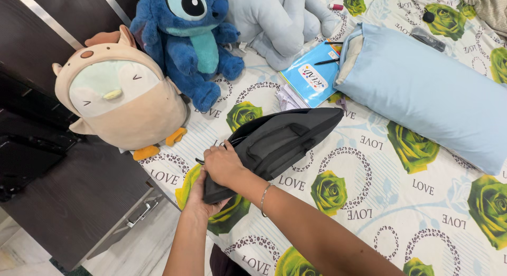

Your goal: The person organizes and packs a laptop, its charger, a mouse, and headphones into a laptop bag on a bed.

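Both hands clench one end of a dark grey fabric bag (277, 144) on the rose-printed bed sheet (401, 202). Underneath, the left hand (203, 197) props it; the right hand (224, 162) grips the top, seemingly steadying its opening.

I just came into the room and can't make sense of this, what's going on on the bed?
A person is handling a black bag lying on a rose-print bedsheet. The right hand presses on the bag's near end by its opening, and the left hand cups that end from below. Behind it sit a beige penguin plush and a blue plush. A light blue pillow and a blue notebook lie further up the bed.
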